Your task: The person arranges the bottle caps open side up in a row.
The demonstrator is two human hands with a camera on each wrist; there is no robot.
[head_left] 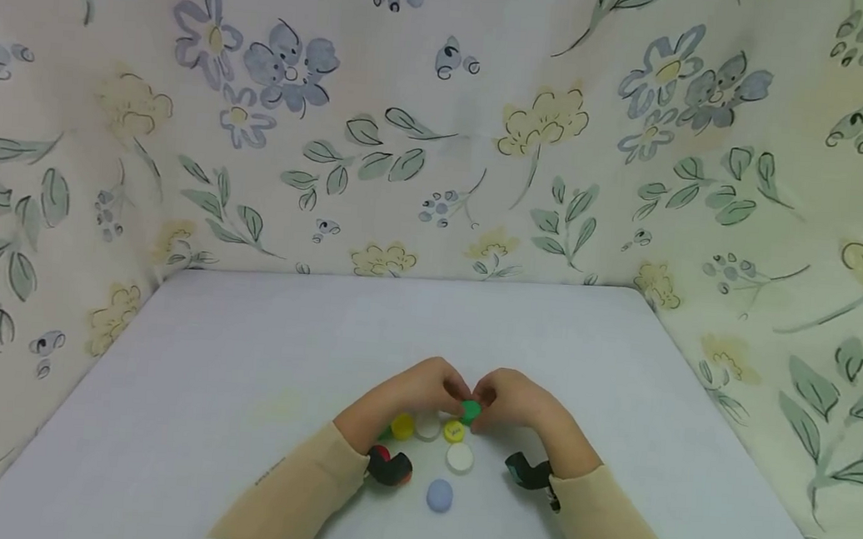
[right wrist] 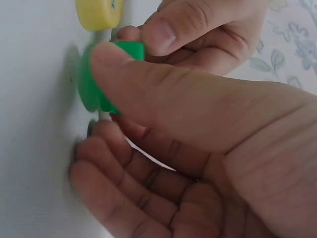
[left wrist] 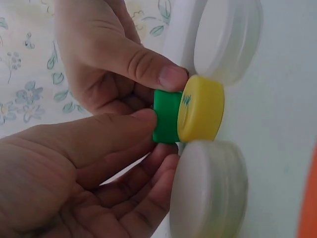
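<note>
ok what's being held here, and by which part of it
A green cap, held at opposite sides of its edge by the left hand and the right hand.

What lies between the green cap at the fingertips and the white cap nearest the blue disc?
In the head view, a yellow cap lies between the green cap and that white cap.

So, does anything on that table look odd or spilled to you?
Only a faint yellowish patch left of centre on the white table; I can't tell if it's stain or light. Otherwise nothing stands out: the left hand and right hand simply hold a green cap.
</note>
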